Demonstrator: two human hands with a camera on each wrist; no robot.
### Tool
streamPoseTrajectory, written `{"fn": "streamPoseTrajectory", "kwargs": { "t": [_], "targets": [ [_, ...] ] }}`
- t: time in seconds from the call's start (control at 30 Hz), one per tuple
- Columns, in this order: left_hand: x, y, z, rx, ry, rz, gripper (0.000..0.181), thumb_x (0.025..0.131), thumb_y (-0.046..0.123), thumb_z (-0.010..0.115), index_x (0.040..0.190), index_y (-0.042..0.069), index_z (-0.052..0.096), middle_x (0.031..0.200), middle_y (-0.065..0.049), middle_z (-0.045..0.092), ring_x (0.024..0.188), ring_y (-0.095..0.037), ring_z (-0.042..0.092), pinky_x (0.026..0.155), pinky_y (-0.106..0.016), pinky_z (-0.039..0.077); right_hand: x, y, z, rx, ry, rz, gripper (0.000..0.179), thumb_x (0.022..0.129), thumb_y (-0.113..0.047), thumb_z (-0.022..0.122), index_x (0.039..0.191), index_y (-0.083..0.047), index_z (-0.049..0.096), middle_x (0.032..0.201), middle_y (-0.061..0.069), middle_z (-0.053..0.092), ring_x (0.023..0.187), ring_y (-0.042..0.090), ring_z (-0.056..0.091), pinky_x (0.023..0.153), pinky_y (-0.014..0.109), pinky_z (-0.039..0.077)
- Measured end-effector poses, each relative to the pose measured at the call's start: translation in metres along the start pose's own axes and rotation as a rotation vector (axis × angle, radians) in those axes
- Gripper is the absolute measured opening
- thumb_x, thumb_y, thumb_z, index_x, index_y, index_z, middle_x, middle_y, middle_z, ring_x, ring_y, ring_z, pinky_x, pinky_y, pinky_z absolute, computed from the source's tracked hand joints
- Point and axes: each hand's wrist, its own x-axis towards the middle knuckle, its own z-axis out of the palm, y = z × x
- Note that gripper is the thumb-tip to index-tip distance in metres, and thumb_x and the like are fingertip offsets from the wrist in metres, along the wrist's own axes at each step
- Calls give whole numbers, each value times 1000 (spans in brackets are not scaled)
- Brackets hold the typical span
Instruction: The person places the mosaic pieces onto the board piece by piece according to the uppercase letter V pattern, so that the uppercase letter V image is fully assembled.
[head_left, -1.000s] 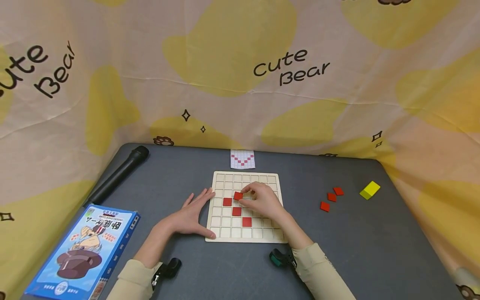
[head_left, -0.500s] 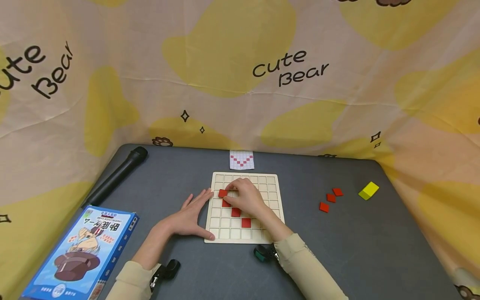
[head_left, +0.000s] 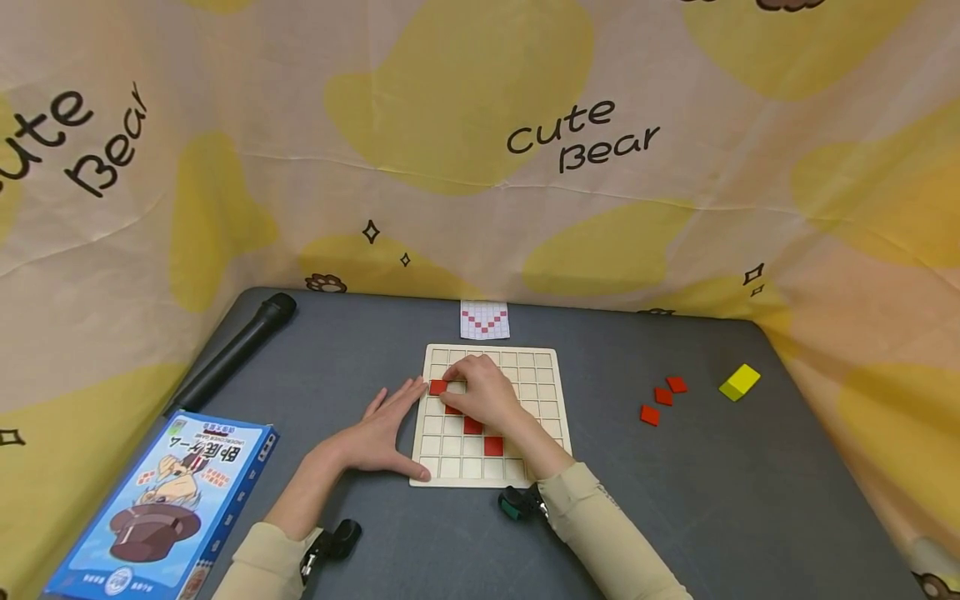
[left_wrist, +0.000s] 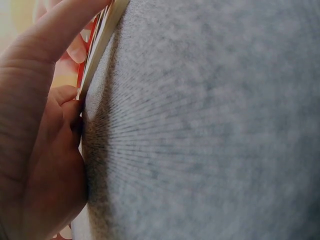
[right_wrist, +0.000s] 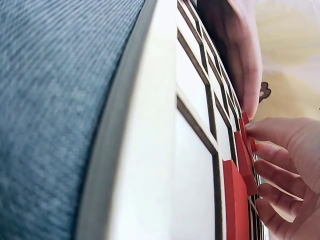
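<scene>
A pale square grid board [head_left: 450, 468] lies on the dark table. My right hand [head_left: 486, 393] reaches over its left half and pinches a red square tile [head_left: 437, 387] at the board's left edge. Other red tiles, such as this one [head_left: 492, 447], run diagonally down to the right; the hand partly covers one. My left hand [head_left: 375, 435] rests against the board's left side with fingers spread, thumb near the lower corner. In the right wrist view, the right thumb [right_wrist: 267, 131] meets a red tile. The left wrist view shows my left hand [left_wrist: 35, 105] along the board edge.
Three loose red tiles [head_left: 663, 396] and a yellow block [head_left: 739, 382] lie to the right. A card with a pink V pattern [head_left: 484, 320] stands behind the board. A black microphone [head_left: 236, 350] and a blue box [head_left: 161, 500] are on the left.
My right hand has carried the red tile leftward across the board, from the third column to the leftmost one. The left hand has stayed in place.
</scene>
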Motion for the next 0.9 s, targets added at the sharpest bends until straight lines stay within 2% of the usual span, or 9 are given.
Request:
{"fn": "streamPoseTrajectory", "kwargs": {
  "t": [0.57, 0.77, 0.9],
  "targets": [
    [1, 1, 0, 3, 3, 0, 126, 65, 62, 82, 157, 8, 14, 163, -9, 10, 149, -26, 4, 116, -54, -1, -1, 2, 5, 28, 51, -29, 24, 83, -24, 75, 104, -14, 75, 107, 0, 67, 101, 21, 55, 88, 34, 46],
    [1, 1, 0, 2, 4, 2, 126, 65, 62, 82, 156, 7, 15, 163, -10, 9, 149, -26, 4, 116, -54, 0, -1, 3, 6, 38, 51, -15, 24, 83, -25, 75, 104, -14, 75, 107, 0, 67, 103, 21, 55, 90, 35, 46],
    [0, 0, 0, 1, 4, 4, 126, 65, 62, 82, 156, 7, 15, 163, -10, 10, 149, -27, 4, 116, -54, 0, -1, 4, 6, 44, 50, -39, 23, 85, -26, 73, 105, -14, 75, 109, 0, 67, 103, 21, 55, 90, 35, 45]
  ]
}}
